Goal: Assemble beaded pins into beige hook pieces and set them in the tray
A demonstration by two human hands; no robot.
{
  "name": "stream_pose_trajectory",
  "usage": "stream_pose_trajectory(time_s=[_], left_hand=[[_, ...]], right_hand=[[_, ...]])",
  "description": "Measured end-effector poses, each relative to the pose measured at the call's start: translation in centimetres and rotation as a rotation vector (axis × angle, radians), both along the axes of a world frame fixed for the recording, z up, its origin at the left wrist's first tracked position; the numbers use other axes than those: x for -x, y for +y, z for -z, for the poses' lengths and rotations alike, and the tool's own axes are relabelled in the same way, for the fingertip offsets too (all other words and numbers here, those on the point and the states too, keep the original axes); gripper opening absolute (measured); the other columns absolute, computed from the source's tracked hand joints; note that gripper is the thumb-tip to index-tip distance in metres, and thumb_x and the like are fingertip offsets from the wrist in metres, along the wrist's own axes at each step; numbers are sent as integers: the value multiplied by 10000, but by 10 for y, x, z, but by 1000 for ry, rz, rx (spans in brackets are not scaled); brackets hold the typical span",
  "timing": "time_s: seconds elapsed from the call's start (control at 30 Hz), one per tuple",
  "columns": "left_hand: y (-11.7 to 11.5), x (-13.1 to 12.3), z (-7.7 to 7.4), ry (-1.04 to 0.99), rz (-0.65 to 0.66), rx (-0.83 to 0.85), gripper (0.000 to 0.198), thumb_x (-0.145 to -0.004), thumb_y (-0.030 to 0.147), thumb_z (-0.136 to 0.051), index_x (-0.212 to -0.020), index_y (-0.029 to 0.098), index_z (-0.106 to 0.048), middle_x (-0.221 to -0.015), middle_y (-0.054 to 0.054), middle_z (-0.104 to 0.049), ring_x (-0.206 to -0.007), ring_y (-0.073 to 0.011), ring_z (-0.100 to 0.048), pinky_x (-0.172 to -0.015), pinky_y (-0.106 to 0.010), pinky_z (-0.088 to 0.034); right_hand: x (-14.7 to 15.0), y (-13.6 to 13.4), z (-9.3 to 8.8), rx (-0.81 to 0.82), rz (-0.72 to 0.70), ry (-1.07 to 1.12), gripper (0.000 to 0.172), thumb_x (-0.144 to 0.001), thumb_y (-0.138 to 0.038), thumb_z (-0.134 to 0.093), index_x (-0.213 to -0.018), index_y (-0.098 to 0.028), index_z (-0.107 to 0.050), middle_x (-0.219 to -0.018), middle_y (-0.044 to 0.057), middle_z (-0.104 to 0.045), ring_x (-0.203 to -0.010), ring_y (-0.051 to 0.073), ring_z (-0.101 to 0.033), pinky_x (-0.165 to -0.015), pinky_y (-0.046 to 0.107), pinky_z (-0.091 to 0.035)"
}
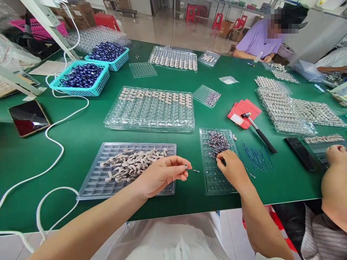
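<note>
The left hand (162,175) pinched a small part (189,168) between thumb and forefinger just above the bench (81,137), its long axis level and its thin tip pointing right toward the right hand (231,169), which lay nearer the pins (218,141) heaped just beyond it in a tray (214,182), fingers bunched at their edge.

Bare left forearm (108,216); bare right forearm (256,216)
</note>
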State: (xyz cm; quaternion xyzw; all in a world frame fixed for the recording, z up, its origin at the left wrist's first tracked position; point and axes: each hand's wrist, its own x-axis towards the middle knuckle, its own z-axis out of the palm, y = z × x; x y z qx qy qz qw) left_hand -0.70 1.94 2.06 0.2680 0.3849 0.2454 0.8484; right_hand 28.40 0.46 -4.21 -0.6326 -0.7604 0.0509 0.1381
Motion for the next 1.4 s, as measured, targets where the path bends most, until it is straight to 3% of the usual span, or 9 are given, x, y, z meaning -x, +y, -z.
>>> stream_pose_trajectory(time_s=[0.3, 0.57, 0.67, 0.87, 1.0, 1.07, 1.17, 1.3, 1.4], left_hand=[[1, -5, 7, -40, 51, -55, 179, -773, 261, -705, -863, 107, -678, -811, -50, -651, -657, -86, -632, -590, -186, -526], [1, 3, 13, -62, 11, -33, 184, -738, 252, -630, -870, 123, -627, -739, -15, -538, -597, -46, -466, -520, -172, -363], [-1, 8, 8, 141, 74, -238, 295, -794, 381, -642, -978, 152, -616, -683, 37, -424, -575, -30, -362, -527, -160, -293], [-7, 14, 6, 557, 179, -989, 237, -822, 337, -682, -1024, 220, -716, -743, 15, -463, -702, -64, -436, -624, -174, -337], [-9, 12, 15, 582, 165, -1151, 167, -877, 292, -623, -932, 213, -759, -725, 7, -478, -676, -52, -459, -642, -174, -364], [-10, 10, 18, 594, 147, -1170, 181, -890, 279, -603, -916, 199, -763, -720, 4, -486, -665, -48, -462, -639, -174, -362], [-10, 8, 19, 614, 97, -1115, 205, -897, 291, -592, -895, 166, -755, -709, -3, -506, -680, -55, -472, -642, -179, -355], [-8, 7, 15, 602, 71, -929, 203, -870, 306, -620, -829, 151, -744, -677, 8, -481, -669, -54, -441, -625, -180, -330], [-7, 7, 11, 537, 87, -747, 221, -848, 338, -635, -811, 142, -731, -698, 15, -473, -643, -44, -423, -602, -177, -327]], right_hand=[[9, -16, -15, 10, 74, 153, 101, -905, -228, -515, -850, -179, -585, -841, 50, -643, -808, 186, -604, -752, 311, -453], [68, -42, -38, 278, 93, 728, 139, -904, -306, -553, -855, -192, -616, -761, 8, -643, -650, 123, -593, -600, 225, -467], [86, -44, -39, 377, 74, 919, 140, -902, -305, -563, -855, -184, -617, -765, 8, -630, -634, 106, -573, -561, 202, -448], [98, -39, -38, 511, 38, 1069, 109, -891, -270, -584, -857, -174, -624, -732, -1, -612, -627, 88, -541, -561, 180, -430], [98, -40, -36, 556, 30, 1084, 92, -907, -257, -580, -868, -186, -623, -736, -5, -627, -619, 83, -539, -556, 177, -430], [99, -42, -34, 500, 18, 1071, 77, -917, -256, -581, -893, -197, -625, -743, -7, -636, -617, 87, -555, -555, 184, -446], [101, -45, -31, 231, -75, 945, 102, -899, -192, -617, -995, -225, -627, -843, -1, -662, -706, 99, -606, -647, 209, -495], [105, -45, -27, -139, -227, 696, 293, -866, -37, -608, -1088, -229, -606, -934, 18, -663, -819, 115, -610, -756, 252, -497], [108, -43, -24, -217, -259, 623, 335, -855, -5, -604, -1114, -216, -589, -914, 28, -657, -838, 135, -602, -770, 283, -490]])
